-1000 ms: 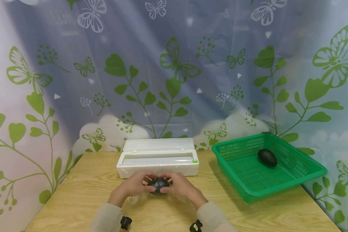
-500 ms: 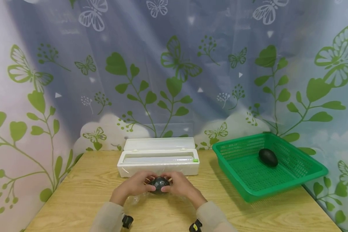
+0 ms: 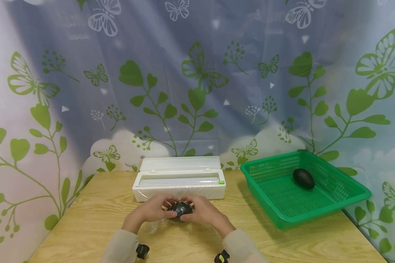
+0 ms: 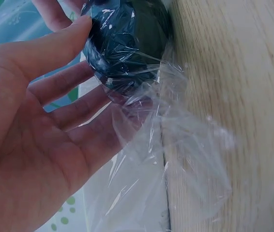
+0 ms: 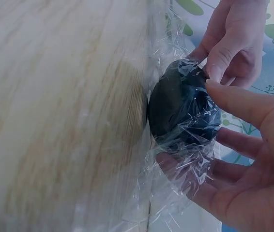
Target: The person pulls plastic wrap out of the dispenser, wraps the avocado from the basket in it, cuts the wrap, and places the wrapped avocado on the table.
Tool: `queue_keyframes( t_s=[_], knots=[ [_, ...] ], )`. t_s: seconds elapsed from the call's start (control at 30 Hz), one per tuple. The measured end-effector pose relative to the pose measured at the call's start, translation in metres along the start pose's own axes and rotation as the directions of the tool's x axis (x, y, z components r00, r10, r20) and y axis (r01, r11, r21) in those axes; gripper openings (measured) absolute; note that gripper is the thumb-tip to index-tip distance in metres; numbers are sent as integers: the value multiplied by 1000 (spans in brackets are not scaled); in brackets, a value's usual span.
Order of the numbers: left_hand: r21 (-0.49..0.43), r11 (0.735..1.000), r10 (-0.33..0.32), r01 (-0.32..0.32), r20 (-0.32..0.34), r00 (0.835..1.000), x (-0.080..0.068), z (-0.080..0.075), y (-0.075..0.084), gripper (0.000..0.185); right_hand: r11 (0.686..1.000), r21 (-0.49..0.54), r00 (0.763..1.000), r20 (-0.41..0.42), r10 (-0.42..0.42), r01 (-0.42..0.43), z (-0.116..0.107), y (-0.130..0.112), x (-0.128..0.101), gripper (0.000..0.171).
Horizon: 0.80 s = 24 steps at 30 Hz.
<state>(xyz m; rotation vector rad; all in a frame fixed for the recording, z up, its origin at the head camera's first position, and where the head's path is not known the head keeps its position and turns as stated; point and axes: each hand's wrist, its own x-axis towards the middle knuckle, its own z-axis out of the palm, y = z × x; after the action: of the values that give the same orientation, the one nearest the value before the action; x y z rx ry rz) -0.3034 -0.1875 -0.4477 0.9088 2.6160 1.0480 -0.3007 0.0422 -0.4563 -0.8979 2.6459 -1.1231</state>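
Note:
A dark, rounded avocado (image 3: 181,210), wrapped in clear plastic film (image 4: 192,140), is held between both hands just in front of a white box. My left hand (image 3: 154,209) grips its left side, thumb toward me and fingers behind. From the right, my right hand (image 3: 204,211) holds it the same way, as the right wrist view shows with the film-covered avocado (image 5: 183,106). Loose film hangs crumpled beside both hands and runs over the box front. Part of the avocado's far side is hidden by the fingers.
Behind the hands stands the white film box (image 3: 179,193), its lid (image 3: 180,164) raised and a green slider (image 3: 221,182) at its right end. To the right, a green basket (image 3: 283,219) holds another dark avocado (image 3: 303,178). A patterned curtain (image 3: 197,120) hangs behind the table (image 3: 95,219).
Both hands stay at nearly the same place around the avocado. My right thumb has shifted slightly down, and the loose film has moved a little. Box and basket are unchanged.

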Motion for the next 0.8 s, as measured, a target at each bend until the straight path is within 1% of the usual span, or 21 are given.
queue_keyframes(
  t_s=[0.17,0.47,0.8],
  knots=[
    [18,1000,10,-10,0,1000,0,0,-1,39,1000,-6,1000,-2,-18,18,0,-1,-1,51],
    [0,1000,21,-21,3,1000,-2,-1,0,40,1000,8,1000,-16,-5,5,-1,-1,-2,50],
    [15,1000,20,-20,20,1000,-2,-2,0,45,1000,15,1000,-1,-13,13,-2,-2,-3,50]
  ],
)
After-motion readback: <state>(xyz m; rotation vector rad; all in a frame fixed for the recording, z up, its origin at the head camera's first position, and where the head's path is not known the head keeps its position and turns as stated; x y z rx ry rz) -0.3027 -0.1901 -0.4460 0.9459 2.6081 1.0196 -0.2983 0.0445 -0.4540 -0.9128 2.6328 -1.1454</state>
